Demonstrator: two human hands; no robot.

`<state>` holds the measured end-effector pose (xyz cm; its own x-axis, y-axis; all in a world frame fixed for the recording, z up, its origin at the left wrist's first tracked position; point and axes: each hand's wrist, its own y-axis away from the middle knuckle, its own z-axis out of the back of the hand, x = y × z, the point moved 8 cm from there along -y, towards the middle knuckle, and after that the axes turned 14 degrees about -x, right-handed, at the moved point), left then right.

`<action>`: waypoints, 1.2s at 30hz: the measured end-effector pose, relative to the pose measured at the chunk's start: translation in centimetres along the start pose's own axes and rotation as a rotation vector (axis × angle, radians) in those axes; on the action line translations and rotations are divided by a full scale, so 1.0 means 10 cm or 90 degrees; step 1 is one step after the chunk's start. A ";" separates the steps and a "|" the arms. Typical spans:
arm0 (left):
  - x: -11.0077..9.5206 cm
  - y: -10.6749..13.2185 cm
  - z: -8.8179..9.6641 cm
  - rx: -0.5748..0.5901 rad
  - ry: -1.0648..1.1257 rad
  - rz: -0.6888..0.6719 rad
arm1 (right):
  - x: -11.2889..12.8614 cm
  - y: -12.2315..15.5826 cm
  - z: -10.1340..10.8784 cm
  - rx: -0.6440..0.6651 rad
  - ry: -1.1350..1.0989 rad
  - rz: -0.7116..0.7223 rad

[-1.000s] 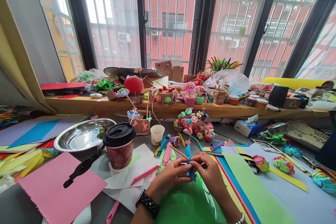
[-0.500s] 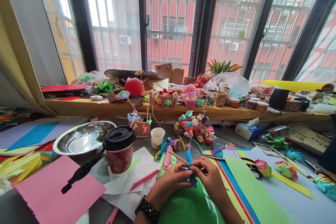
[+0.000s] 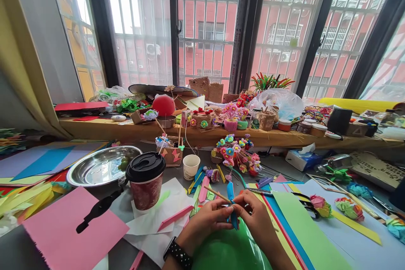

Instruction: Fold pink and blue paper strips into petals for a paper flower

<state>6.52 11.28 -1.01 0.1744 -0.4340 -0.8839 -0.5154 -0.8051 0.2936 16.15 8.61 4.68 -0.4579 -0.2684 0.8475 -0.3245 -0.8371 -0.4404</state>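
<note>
A folded blue paper strip (image 3: 230, 189) stands between my hands, above a glossy green rounded thing (image 3: 226, 251) that looks like a balloon. My left hand (image 3: 209, 219), with a dotted black watch band on the wrist, pinches the strip along with a thin wooden stick (image 3: 215, 193). The stick slants up to the left across the strip. My right hand (image 3: 253, 213) grips the same strip from the other side, its fingertips close to those of the left. The exact spot where paper and stick meet is partly hidden by fingers.
A lidded coffee cup (image 3: 146, 181) and a steel tray (image 3: 77, 171) stand to the left, beside pink paper (image 3: 76, 232). A paper cup (image 3: 191, 166) is ahead. Scissors (image 3: 264, 192) and green paper (image 3: 294, 228) lie right. Craft flowers (image 3: 232, 149) stand behind.
The view has shifted slightly, so everything sits a little further right and lower. Both hands keep their hold on the blue strip, and the fingers have moved only slightly.
</note>
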 end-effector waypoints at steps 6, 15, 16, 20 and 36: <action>0.02 -0.02 0.01 -0.011 0.015 -0.014 | -0.03 0.00 -0.03 0.005 -0.011 0.000; 0.04 -0.05 0.02 -0.013 0.013 -0.009 | -0.07 0.00 -0.04 -0.001 -0.002 0.012; 0.04 -0.05 0.02 -0.016 0.011 -0.008 | -0.08 0.00 -0.04 0.001 -0.001 0.011; 0.02 -0.05 0.01 -0.023 0.012 -0.011 | -0.08 0.00 -0.04 0.004 -0.002 -0.001; 0.04 -0.07 0.00 0.001 0.007 -0.011 | -0.10 0.02 -0.08 0.042 0.011 -0.010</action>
<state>6.92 11.68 -1.60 0.1924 -0.4239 -0.8850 -0.5138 -0.8119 0.2771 15.86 9.10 3.54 -0.4672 -0.2472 0.8489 -0.2763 -0.8712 -0.4058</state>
